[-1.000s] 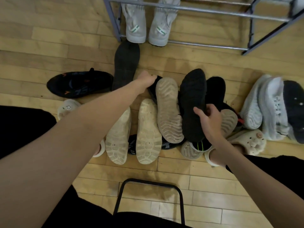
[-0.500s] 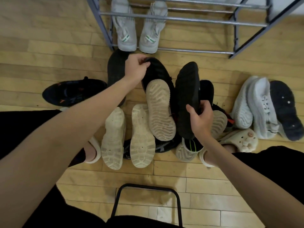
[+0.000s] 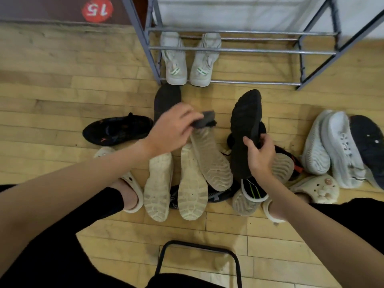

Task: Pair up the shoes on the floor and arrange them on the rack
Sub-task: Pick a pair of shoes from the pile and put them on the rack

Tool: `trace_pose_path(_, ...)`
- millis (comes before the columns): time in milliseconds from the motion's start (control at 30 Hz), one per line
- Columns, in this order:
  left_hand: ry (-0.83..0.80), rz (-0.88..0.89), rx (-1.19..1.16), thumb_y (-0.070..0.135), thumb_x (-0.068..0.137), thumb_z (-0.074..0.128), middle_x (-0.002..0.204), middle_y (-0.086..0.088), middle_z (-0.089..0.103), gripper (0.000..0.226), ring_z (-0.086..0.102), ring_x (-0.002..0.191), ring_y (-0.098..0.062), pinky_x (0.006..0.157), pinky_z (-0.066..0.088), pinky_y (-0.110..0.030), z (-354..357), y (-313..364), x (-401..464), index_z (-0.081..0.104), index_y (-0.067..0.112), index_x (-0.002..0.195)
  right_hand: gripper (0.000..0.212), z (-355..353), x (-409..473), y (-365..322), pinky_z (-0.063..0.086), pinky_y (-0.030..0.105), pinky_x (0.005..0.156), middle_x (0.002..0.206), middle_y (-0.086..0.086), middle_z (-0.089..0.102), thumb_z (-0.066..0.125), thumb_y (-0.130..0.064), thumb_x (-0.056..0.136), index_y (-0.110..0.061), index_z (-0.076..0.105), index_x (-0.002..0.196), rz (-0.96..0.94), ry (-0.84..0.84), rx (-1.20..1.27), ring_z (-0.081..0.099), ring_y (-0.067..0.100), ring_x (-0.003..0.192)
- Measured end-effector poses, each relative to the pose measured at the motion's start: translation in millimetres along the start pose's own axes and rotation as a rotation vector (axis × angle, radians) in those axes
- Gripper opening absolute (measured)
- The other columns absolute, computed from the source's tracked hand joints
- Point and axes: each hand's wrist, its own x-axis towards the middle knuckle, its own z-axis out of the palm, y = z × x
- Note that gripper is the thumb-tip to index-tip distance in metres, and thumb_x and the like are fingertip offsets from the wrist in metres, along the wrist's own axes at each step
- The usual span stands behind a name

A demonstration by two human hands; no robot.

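Lifting shoes from the floor pile, the left hand (image 3: 172,129) now grips a tan-soled shoe (image 3: 209,156) by its dark end (blurred), fingers closed; the right hand (image 3: 260,157) holds a black shoe (image 3: 245,125) raised toward the rack (image 3: 239,50), where one pair (image 3: 189,65) sits.

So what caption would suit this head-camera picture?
Each hand, left and right, lifts a black shoe from the floor pile before the grey metal rack.
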Motion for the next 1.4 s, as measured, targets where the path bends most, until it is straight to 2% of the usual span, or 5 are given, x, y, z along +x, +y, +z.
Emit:
trace_pose_path(233,-0.349,0.329,0.162,-0.006,0.075,0.070,0.103,-0.019,0.067,0.035,0.064,0.096,-0.033,0.081,0.057,-0.039,27,-3,-75,0.067,-0.003,0.110,0.022,8,6,2,0.040,0.023,0.075,0.090,-0.005,0.056,0.063,-0.017,0.090,-0.004,0.057,0.106,0.103,-0.051,0.125,0.053,0.012,0.087)
trace_pose_path(667,-0.286,0.277,0.190,-0.003,0.083,0.060,0.114,-0.022,0.065,0.032,0.063,0.107,-0.034,0.091,0.053,-0.039,47,-4,-89,0.065,-0.003,0.114,0.035,12,7,18,0.046,0.038,0.099,0.122,0.010,0.061,0.060,-0.018,0.093,-0.003,0.055,0.124,0.218,-0.145,0.156,0.057,0.024,0.113)
trace_pose_path(833,-0.159,-0.096,0.303,0.007,0.093,0.047,0.132,-0.030,0.054,0.042,0.053,0.125,-0.039,0.105,0.044,-0.045,47,-4,-89,0.048,-0.012,0.131,0.035,17,8,19,0.046,0.036,0.096,0.119,0.010,0.061,0.061,-0.019,0.092,-0.004,0.056,0.124,0.177,-0.148,0.111,0.057,0.026,0.113)
trace_pose_path(1033,0.271,-1.015,-0.200,0.013,0.101,0.043,0.100,-0.008,0.061,0.023,0.061,0.085,-0.017,0.060,0.047,-0.014,30,-20,-86,0.047,0.001,0.120,0.037,30,-4,13,0.045,0.031,0.090,0.119,0.008,0.060,0.059,-0.019,0.094,-0.002,0.054,0.126,0.164,-0.213,0.102,0.056,0.020,0.109)
trace_pose_path(1400,0.207,-1.502,-0.402,0.018,0.095,0.051,0.108,-0.011,0.063,0.027,0.065,0.096,-0.025,0.078,0.055,-0.036,39,-74,-115,0.046,0.006,0.119,0.031,48,-24,0,0.044,0.029,0.085,0.111,0.003,0.060,0.057,-0.017,0.095,-0.003,0.055,0.123,0.136,-0.352,0.086,0.057,0.016,0.103)
